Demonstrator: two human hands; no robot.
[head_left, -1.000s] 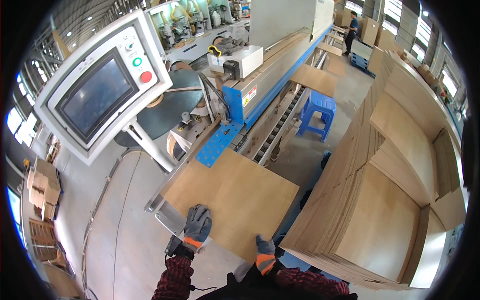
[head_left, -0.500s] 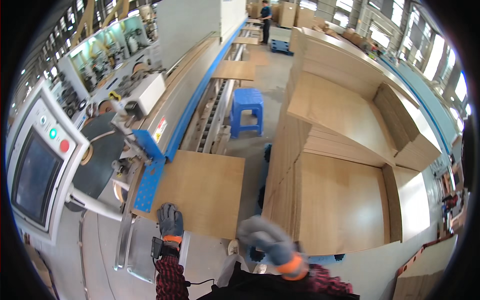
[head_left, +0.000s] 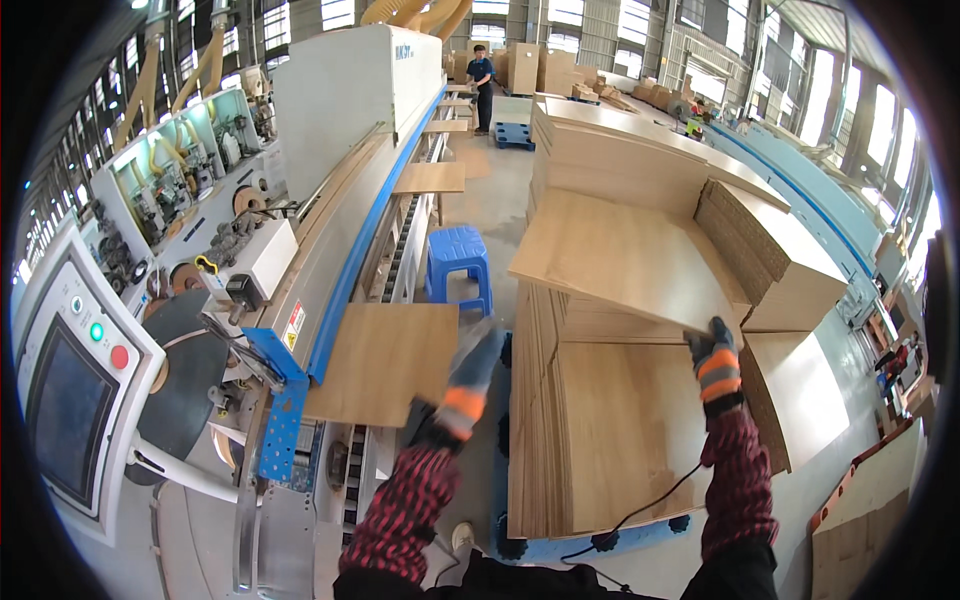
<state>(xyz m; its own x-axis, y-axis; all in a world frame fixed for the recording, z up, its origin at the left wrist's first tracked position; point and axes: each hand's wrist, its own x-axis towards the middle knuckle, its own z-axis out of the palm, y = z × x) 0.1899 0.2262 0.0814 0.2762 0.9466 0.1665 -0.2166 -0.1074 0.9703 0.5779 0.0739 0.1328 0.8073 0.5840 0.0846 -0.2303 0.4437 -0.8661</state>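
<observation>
"What's gripped?"
"The gloved right hand (head_left: pixel 713 352) is closed on a wood panel's (head_left: pixel 620 252) near corner; the panel slants away leftward."
"Progress?"
"Left of that grip, one board (head_left: pixel 385 355) lies at the machine (head_left: pixel 345 225); stacked panels (head_left: pixel 635 440) below it apparently remain."
"Unclear?"
"The left hand (head_left: pixel 474 368) blurs; I can't tell its grip. The right palm is hidden."

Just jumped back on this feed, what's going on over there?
A person in gray-and-orange gloves is working between a long machine and a stack of boards. The right hand grips the near edge of an upper board, which sits askew on the stack. The left hand is blurred, beside another board at the machine; whether it touches anything is unclear. Farther back, a co-worker stands alongside the machine.
</observation>
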